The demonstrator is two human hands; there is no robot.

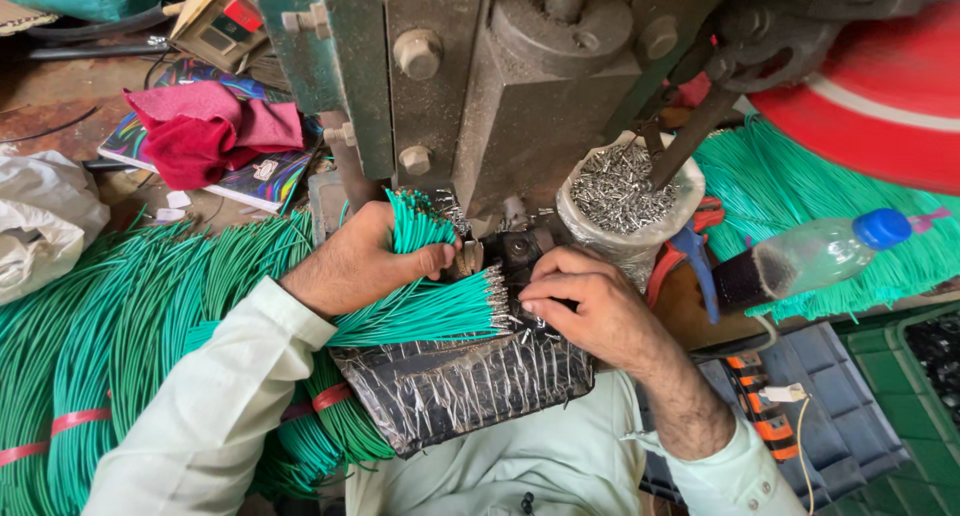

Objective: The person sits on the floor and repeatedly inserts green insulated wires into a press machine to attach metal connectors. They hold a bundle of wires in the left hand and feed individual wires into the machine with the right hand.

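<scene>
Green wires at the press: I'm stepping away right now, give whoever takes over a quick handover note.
Left hand: gripping a bundle of green wires, metal-tipped ends pointing at the press die.
Right hand: fingertips pinched at the wire ends beside the die; whether it holds a single wire is hidden.
Terminals bag: open, right of the die, full of small metal pieces.
Wire stock: large green coils at left, more at right.
Done: the bundle's visible ends carry metal tips.
Left: cannot tell how many wires lack tips.
</scene>
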